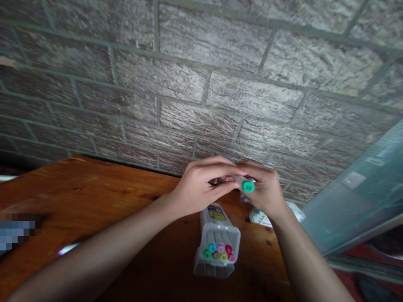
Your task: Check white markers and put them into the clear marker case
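Observation:
Both of my hands meet above the wooden table (94, 201), in front of the brick wall. My left hand (201, 186) and my right hand (267, 191) are both closed on one marker (245, 184) with a green end cap marked with a number. The marker lies across between the fingers, its green end pointing toward me. Just below the hands, a clear plastic marker case (217, 241) lies on its side on the table. Several markers with coloured caps show at its open end.
A brick wall (201, 84) rises right behind the table. A white packet (261, 217) lies under my right wrist. A translucent plastic sheet or box (362, 193) stands at the right. A blurred patch sits at the left edge.

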The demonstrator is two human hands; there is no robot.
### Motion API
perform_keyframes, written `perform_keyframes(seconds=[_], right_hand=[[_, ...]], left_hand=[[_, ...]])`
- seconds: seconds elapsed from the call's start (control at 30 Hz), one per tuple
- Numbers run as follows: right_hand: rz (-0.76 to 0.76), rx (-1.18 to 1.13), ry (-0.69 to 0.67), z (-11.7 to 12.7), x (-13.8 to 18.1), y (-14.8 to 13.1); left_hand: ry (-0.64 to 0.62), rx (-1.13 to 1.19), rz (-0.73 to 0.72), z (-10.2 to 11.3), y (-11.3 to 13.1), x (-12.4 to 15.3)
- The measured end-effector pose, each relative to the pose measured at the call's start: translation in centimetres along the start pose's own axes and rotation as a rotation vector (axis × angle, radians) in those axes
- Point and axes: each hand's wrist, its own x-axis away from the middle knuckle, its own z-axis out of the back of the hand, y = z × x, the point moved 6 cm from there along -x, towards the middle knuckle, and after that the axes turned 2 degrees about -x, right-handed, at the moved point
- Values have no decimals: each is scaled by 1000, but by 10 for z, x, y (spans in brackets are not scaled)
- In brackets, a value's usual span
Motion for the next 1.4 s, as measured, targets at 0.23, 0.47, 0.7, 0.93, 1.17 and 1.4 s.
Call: perform_keyframes(seconds=[0.23,0.47,0.7,0.93,1.17,1.4], right_hand=[[-2,17,-8,1,-1,-2],[17,8,-7,0,-1,-2],[11,19,-15,1,-1,-1],[-9,23,-14,2,-1,-1],[6,12,-11,2,-1,-3],[3,22,-18,2,-2,-4]], left_hand=[[-1,0,1,-1,-1,1],[-6,-11,-19,-1,1,0],[0,-19,-28,0,1,0],[1,-10,-29,0,2,-1],[0,-3,-36,0,4,-1],[4,-6,-22,0,3,-1]])
